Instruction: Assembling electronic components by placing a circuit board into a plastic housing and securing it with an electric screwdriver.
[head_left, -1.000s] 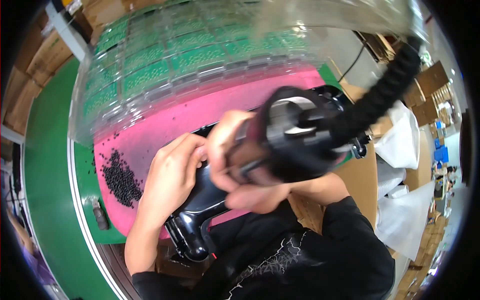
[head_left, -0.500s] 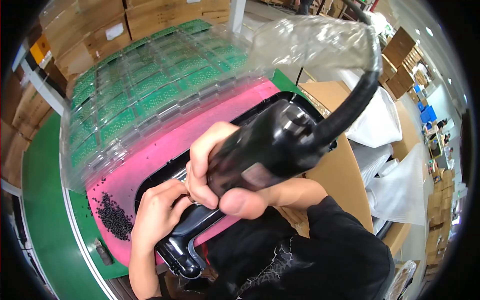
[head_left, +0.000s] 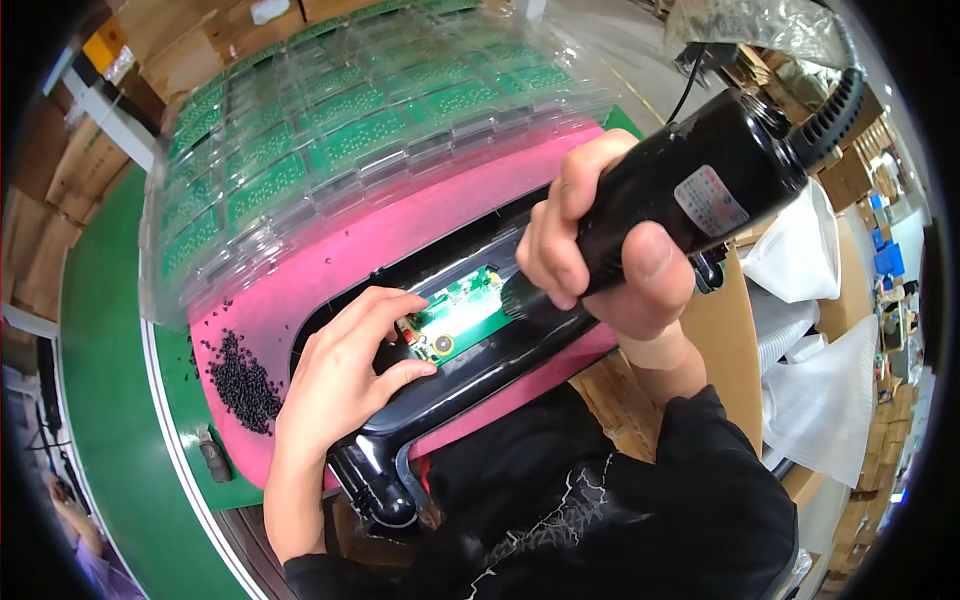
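My right hand (head_left: 610, 250) is wrapped around a thick black electric screwdriver (head_left: 690, 185), tilted with its nose low toward the board. Its bit cannot be made out. Under it a green circuit board (head_left: 470, 335) lies in the recess of a long black plastic housing (head_left: 400, 425), brightly lit at the middle. My left hand (head_left: 345, 365) rests over the board's left end, thumb and fingers spread apart to either side of it. A round dark hole with a yellowish ring shows near the thumb.
The housing lies on a pink mat (head_left: 270, 290) on a green table. Small black screws (head_left: 240, 385) are heaped at its left, near a dark stubby object (head_left: 214, 457). Clear trays (head_left: 340, 130) of green boards stand behind. A cardboard box (head_left: 715, 350) with white wrapping stands at right.
My right hand has drawn the screwdriver up and to the right, uncovering the circuit board. My left hand's fingers have spread from a pinch near the tool's nose.
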